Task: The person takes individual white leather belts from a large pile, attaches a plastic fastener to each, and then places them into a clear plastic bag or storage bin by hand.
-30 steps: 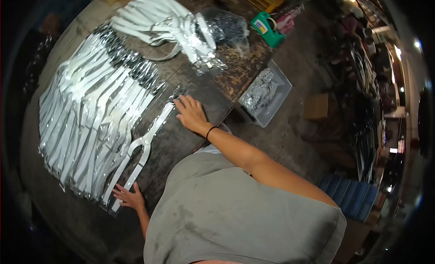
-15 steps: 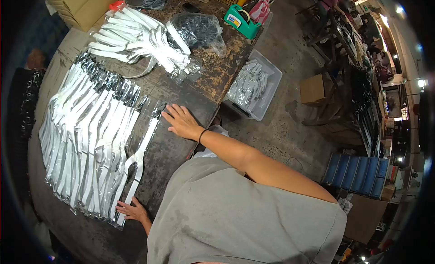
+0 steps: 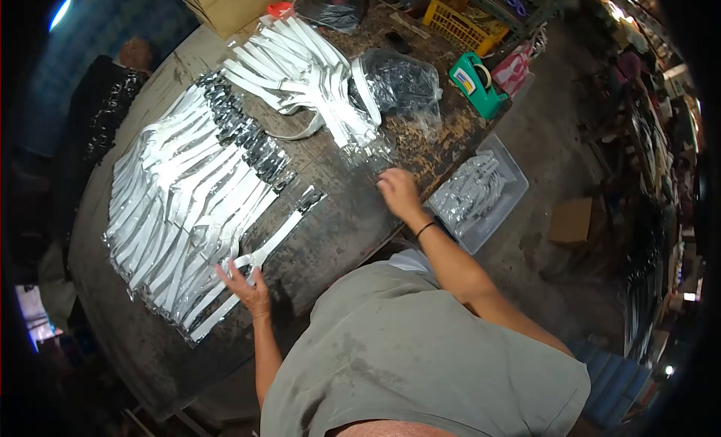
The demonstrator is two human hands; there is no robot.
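Note:
White Y-shaped straps in clear plastic sleeves with dark ends lie in an overlapping row [image 3: 176,182] on the worn table [image 3: 330,234]. Along the near side of the row is a single sleeved strap [image 3: 284,231]. My left hand [image 3: 248,288], fingers spread, is at the fork of that strap and holds nothing visible. My right hand [image 3: 400,193] is just short of the plastic-covered ends of a second, fanned bundle of white straps [image 3: 323,84]. Its fingers are loosely bent, with nothing visible in them.
Behind the right hand are a black plastic bag [image 3: 402,84], a green tape dispenser [image 3: 478,84] and a yellow crate [image 3: 462,24]. A clear bin [image 3: 511,193] of wrapped straps stands beside the table. Cardboard boxes [image 3: 240,5] are at the back; a person [image 3: 105,110] is at the far left.
My right hand has left the top end of the single strap and moved toward the fanned bundle. My left hand has moved up from the strap's lower end to its fork. The view has shifted.

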